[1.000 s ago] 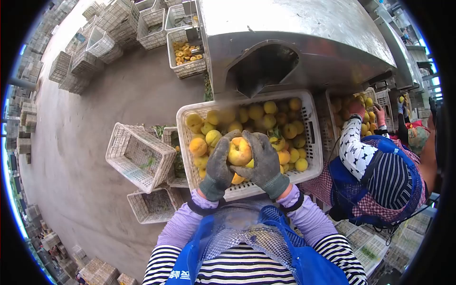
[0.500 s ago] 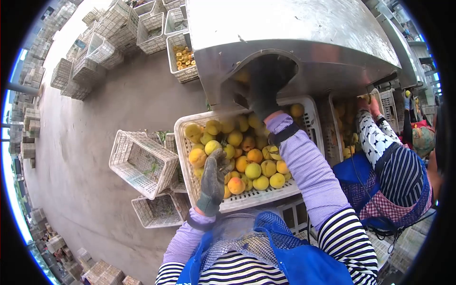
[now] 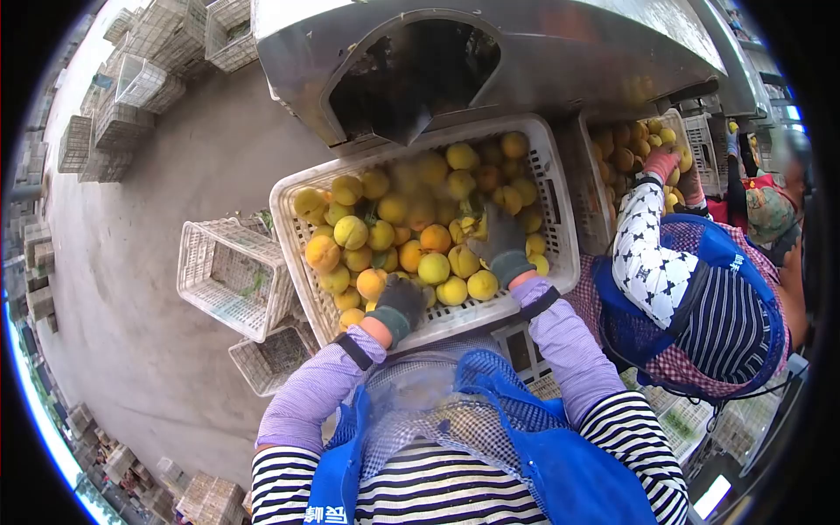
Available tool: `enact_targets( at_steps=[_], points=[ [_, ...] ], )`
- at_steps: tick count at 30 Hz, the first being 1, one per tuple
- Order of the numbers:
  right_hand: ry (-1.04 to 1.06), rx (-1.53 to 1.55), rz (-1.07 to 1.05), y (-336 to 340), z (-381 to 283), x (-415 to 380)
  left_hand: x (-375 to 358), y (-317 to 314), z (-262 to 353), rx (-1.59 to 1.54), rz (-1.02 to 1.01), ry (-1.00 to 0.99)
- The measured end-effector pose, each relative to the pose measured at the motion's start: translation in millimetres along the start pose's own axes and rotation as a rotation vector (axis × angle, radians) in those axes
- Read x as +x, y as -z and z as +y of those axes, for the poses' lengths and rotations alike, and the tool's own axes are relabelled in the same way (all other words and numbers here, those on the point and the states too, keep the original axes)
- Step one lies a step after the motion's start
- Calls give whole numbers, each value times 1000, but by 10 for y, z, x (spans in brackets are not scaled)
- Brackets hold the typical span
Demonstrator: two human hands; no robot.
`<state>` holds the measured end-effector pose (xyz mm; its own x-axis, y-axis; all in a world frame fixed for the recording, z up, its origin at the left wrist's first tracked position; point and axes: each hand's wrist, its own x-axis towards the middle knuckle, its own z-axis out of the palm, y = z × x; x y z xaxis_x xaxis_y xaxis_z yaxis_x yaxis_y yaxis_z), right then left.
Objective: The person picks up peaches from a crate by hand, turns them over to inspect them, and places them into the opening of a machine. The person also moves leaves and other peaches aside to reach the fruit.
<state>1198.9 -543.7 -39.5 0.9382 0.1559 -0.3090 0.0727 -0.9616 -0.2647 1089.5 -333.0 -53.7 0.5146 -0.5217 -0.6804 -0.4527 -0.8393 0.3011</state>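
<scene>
A white plastic crate (image 3: 420, 337) full of yellow peaches (image 3: 433, 269) stands directly before me. My left hand (image 3: 401, 306), in a dark grey glove, is low among the peaches by the near rim. Its fingers curl down against a peach at their tips. My right hand (image 3: 505, 247), gloved too, lies over the peaches on the right side of the crate. Motion smears its fingers, and a yellow peach (image 3: 470, 226) sits against them on the left. Beyond the crate's far rim is the dark opening (image 3: 416, 74) of a metal machine.
The machine's metal housing (image 3: 595, 52) overhangs the far side. On the right, a co-worker's pink-gloved hand (image 3: 661, 163) reaches into another peach crate (image 3: 595, 206). A tilted white crate (image 3: 232, 276) and a smaller crate (image 3: 271, 359) are on the floor at left. Stacked crates (image 3: 131, 122) stand farther back.
My right hand has come out of the machine opening and down onto the peaches. My left hand has moved lower, toward the near rim. The view has shifted, bringing the opening into sight.
</scene>
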Motion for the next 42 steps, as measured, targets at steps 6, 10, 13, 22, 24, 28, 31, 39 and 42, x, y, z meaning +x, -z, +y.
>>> enact_targets(
  at_steps=[6,10,13,22,24,28,31,39,42],
  points=[
    [24,1216,-308,807,-262,-338,-283,42,-248,-719,580,-220],
    [187,1504,-477,943,-422,-546,-655,620,-135,-1805,645,-286],
    [361,1133,-201,875,-571,-620,-673,636,-37,-1426,1013,-233],
    [345,574,386,1193,-1018,-785,-911,1123,-34,-1632,879,-306],
    [330,547,475,1279,-1128,-677,-864,1197,-139,-1467,980,-281],
    [543,554,754,1529,-1387,-24,-897,1623,-147,-1648,1222,-289],
    [427,389,706,1137,-1354,726,-810,1495,-262,-1885,1150,-164],
    [445,177,765,994,-1308,1068,-808,1175,-308,-1850,1045,-184],
    [486,315,755,1007,-1425,1255,-768,1127,-316,-1878,1110,-222]
  ],
)
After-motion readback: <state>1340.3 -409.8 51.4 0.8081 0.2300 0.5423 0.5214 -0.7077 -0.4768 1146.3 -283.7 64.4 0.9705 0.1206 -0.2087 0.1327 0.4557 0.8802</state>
